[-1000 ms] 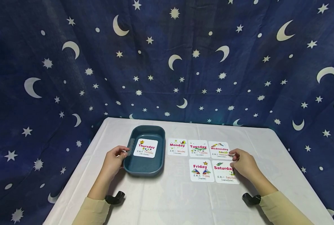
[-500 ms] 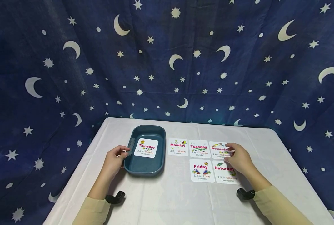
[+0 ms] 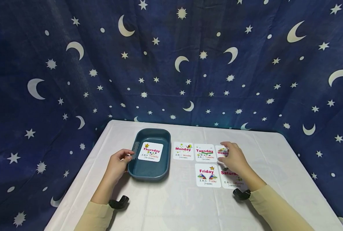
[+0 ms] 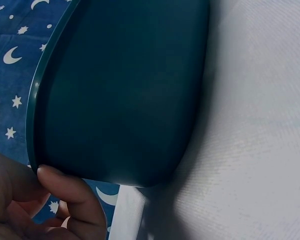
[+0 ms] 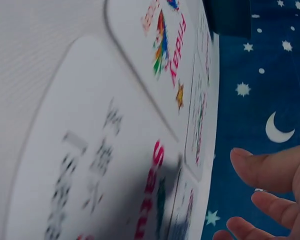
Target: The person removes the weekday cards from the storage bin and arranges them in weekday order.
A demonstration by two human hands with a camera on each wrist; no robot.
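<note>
My left hand (image 3: 117,165) pinches the left rim of a dark teal tray (image 3: 148,170) between thumb and fingers. In the left wrist view, the thumb and fingertips meet at the edge of the tray (image 4: 120,100). A white Thursday card (image 3: 150,152) lies face up inside it. Over the Wednesday card (image 3: 221,156) hovers my right hand (image 3: 235,159), fingers spread and nothing between them, hiding much of that card. The Saturday card (image 3: 230,179) is partly covered by this hand too. The right wrist view has the right hand (image 5: 275,187) with thumb and fingers apart.
Right of the tray, the Monday card (image 3: 183,151) and Tuesday card (image 3: 205,153) lie in a row with Wednesday. Below Tuesday is the Friday card (image 3: 208,175). A white cloth (image 3: 177,205) covers the table; a starry blue curtain (image 3: 165,64) hangs behind.
My right hand has moved left from the right edges of the Wednesday and Saturday cards to above Wednesday, its fingers spreading wider. The left hand stays on the tray.
</note>
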